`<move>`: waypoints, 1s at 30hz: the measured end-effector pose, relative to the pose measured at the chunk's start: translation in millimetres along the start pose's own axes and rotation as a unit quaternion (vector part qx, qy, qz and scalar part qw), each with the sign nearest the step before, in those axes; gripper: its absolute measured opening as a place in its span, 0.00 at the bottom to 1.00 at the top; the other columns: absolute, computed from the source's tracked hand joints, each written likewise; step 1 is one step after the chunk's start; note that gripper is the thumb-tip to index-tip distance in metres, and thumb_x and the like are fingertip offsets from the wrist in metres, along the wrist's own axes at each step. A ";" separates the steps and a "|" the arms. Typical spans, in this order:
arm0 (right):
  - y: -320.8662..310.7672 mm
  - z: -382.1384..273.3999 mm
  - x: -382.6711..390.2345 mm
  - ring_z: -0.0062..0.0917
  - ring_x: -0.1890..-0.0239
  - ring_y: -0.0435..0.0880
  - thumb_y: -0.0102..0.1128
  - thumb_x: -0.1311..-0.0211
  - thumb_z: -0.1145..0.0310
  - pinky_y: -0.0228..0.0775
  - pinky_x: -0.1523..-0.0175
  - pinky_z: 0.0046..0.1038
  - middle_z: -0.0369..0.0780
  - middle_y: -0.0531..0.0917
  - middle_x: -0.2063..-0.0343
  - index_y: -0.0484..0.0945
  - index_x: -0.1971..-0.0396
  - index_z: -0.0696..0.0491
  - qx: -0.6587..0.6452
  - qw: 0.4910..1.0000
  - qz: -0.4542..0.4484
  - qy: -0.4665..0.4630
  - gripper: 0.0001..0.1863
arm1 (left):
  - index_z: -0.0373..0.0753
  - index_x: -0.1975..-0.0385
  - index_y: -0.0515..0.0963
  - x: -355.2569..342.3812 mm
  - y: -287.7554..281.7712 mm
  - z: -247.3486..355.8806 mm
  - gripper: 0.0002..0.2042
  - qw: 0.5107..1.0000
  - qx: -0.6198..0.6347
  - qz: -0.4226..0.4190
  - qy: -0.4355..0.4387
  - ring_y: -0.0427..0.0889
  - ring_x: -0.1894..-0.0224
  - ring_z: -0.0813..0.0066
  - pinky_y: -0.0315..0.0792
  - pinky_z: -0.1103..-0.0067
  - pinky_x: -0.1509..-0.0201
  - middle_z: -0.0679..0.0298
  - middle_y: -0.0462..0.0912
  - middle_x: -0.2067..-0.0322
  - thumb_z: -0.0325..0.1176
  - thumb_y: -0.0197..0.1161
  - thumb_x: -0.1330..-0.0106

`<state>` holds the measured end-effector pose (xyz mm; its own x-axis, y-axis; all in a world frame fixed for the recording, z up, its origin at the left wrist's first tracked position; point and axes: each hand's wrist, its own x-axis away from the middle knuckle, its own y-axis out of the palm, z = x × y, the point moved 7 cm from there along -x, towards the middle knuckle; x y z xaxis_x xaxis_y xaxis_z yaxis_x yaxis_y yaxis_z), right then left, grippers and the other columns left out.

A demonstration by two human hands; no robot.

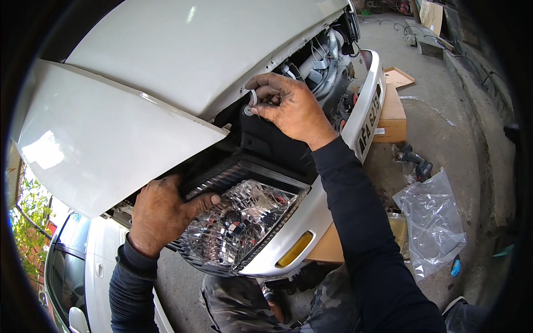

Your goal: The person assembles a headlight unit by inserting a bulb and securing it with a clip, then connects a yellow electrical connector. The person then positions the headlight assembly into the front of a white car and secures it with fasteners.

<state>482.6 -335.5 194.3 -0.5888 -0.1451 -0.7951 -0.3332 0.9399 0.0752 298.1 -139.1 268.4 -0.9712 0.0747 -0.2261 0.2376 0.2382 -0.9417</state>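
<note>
A headlight with a clear faceted lens and black surround sits at the front corner of a white car. My left hand grips its upper edge, thumb over the housing, the other fingers partly hidden in the gap beneath the fender. Above the lamp, my right hand is closed in a pinch. Its thumb and forefinger meet at a round silver bolt head at the top of a black panel. The bolt's shank is hidden. A pale curved strip shows at my forefinger; I cannot tell whether it is a ring.
The white hood and fender overhang the work. Along the front runs the bumper. On the ground at right lie a cardboard box, a cordless power tool and a clear plastic bag. Another white car stands at left.
</note>
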 end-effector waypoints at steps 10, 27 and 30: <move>0.3 1.8 -7.6 0.16 0.57 0.89 0.74 0.36 0.83 0.83 0.49 0.21 0.37 0.91 0.60 0.85 0.45 0.57 0.061 0.997 0.026 -0.032 0.20 | 0.23 0.58 0.84 -4.8 -1.5 -2.8 0.39 0.999 -0.017 -0.009 -0.036 0.91 0.59 0.43 0.83 0.60 0.47 0.41 0.91 0.63 0.64 0.79 0.43; -0.1 -16.1 -6.7 0.17 0.63 0.88 0.78 0.39 0.78 0.82 0.56 0.24 0.35 0.92 0.63 0.90 0.59 0.56 0.095 0.992 0.030 -0.072 0.09 | 0.24 0.52 0.84 -5.3 -1.7 -2.8 0.42 1.000 -0.003 -0.001 -0.031 0.91 0.54 0.43 0.83 0.60 0.43 0.41 0.91 0.59 0.65 0.80 0.45; -3.1 -24.2 -6.2 0.17 0.64 0.87 0.78 0.39 0.78 0.81 0.56 0.23 0.36 0.92 0.64 0.90 0.61 0.56 0.156 0.980 0.048 -0.114 0.07 | 0.24 0.52 0.84 -4.4 0.2 -3.1 0.41 0.999 -0.015 -0.007 -0.029 0.91 0.54 0.43 0.83 0.60 0.44 0.41 0.91 0.59 0.63 0.80 0.44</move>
<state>469.4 -344.9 213.6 -0.4147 -0.0122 -0.9099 -0.0221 0.9997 -0.0033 302.5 -136.3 270.0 -0.9734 0.0150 -0.2287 0.2243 0.2679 -0.9370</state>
